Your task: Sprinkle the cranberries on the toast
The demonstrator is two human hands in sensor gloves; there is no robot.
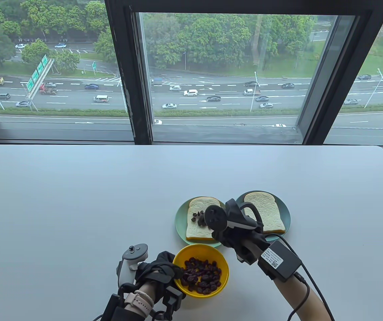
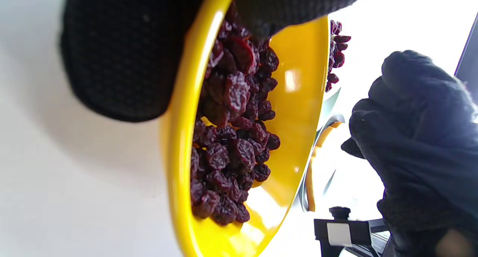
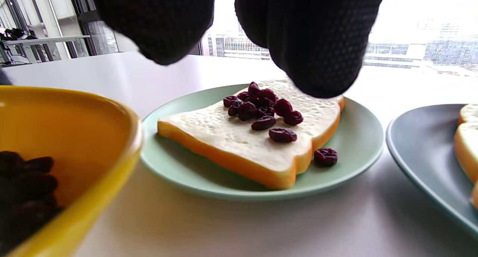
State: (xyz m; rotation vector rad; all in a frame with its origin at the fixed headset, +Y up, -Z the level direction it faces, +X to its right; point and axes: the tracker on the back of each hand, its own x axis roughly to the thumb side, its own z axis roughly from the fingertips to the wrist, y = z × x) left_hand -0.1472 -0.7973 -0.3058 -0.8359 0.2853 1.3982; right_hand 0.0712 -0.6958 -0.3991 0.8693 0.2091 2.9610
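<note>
A slice of toast point(image 1: 200, 223) lies on a pale green plate point(image 1: 180, 224), with several dark cranberries point(image 1: 198, 216) on it. In the right wrist view the cranberries point(image 3: 261, 109) lie in a heap on the toast point(image 3: 231, 141), and one lies off it on the plate point(image 3: 325, 156). My right hand point(image 1: 223, 234) hovers just above this toast; its fingertips point(image 3: 317, 51) hang apart with nothing seen between them. My left hand point(image 1: 164, 269) grips the left rim of a yellow bowl point(image 1: 218, 264) of cranberries point(image 2: 235, 137); its fingers point(image 2: 123, 55) wrap the rim.
A second plain toast point(image 1: 266, 214) lies on a blue-grey plate point(image 1: 286, 217) to the right, also at the right wrist view's right edge point(image 3: 422, 148). The white table point(image 1: 77, 200) runs back to a window.
</note>
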